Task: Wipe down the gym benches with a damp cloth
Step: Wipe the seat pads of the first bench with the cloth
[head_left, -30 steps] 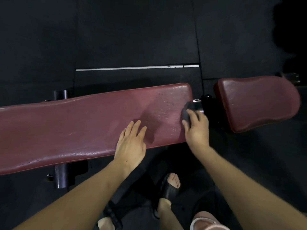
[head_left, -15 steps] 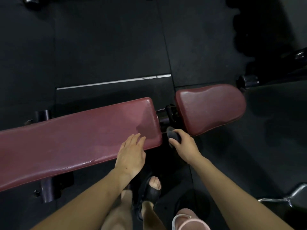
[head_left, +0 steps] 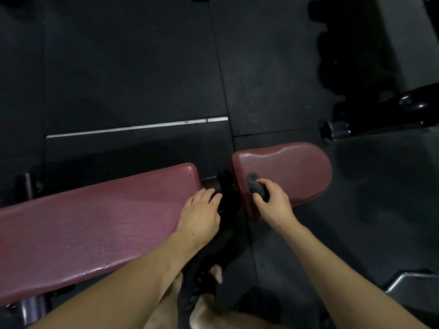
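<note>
A long maroon bench pad [head_left: 95, 224] runs from the left edge to the middle, its surface shiny with wet streaks. A shorter maroon seat pad [head_left: 292, 172] lies to its right across a gap with black frame hardware [head_left: 225, 184]. My right hand [head_left: 273, 203] grips a dark grey cloth [head_left: 256, 187] and holds it against the seat pad's left part. My left hand [head_left: 202, 212] rests flat on the long pad's right end, fingers straight and reaching its edge.
Black rubber floor tiles with a white line [head_left: 137, 127] lie beyond the bench. A black metal tube of another machine [head_left: 370, 123] stands at the right. A grey metal bar [head_left: 408, 280] lies at lower right. My sandalled feet [head_left: 202, 295] stand below the gap.
My right hand carried the cloth from the long pad's end across the gap onto the seat pad. My left hand slid right to the long pad's end. The view shifted right.
</note>
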The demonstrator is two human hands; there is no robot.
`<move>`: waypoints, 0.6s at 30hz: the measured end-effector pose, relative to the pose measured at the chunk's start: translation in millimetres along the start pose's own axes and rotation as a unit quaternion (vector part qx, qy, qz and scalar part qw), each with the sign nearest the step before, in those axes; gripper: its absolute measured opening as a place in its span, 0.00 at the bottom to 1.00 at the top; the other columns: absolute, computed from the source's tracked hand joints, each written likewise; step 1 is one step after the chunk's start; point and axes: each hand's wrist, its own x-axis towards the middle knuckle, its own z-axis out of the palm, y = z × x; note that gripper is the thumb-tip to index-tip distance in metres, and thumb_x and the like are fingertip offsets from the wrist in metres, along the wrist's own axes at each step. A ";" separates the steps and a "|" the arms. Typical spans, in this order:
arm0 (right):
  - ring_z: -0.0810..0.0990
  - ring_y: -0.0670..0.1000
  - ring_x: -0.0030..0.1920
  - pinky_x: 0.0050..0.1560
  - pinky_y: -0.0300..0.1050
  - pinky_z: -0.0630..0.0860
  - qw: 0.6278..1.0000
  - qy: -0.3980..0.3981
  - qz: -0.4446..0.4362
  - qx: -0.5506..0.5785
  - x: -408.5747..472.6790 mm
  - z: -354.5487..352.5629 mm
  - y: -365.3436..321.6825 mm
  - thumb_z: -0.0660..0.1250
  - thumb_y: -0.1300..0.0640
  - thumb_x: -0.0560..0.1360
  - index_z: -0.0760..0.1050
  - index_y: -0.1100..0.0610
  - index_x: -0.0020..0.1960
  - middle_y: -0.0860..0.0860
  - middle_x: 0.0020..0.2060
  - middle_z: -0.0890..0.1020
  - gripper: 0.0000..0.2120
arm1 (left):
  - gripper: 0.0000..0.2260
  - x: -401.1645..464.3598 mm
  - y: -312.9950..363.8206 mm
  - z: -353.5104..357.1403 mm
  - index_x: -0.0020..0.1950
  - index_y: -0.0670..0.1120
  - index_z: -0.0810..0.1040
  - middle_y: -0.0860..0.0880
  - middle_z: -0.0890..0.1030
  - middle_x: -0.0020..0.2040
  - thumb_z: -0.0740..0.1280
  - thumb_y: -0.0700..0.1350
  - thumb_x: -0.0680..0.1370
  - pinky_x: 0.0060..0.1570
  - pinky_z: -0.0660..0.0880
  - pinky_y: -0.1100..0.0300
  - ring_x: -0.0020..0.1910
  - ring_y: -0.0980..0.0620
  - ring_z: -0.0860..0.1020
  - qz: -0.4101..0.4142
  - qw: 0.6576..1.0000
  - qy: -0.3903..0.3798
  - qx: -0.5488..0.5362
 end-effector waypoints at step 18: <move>0.73 0.59 0.70 0.78 0.70 0.58 0.894 -0.009 -0.343 -0.287 184.0 -32.5 74.9 0.68 0.48 0.79 0.75 0.48 0.70 0.54 0.66 0.78 0.20 | 0.29 130.0 80.6 67.2 0.84 0.46 0.53 0.49 0.53 0.84 0.56 0.43 0.83 0.80 0.55 0.51 0.83 0.51 0.51 -0.145 0.988 0.032 -0.046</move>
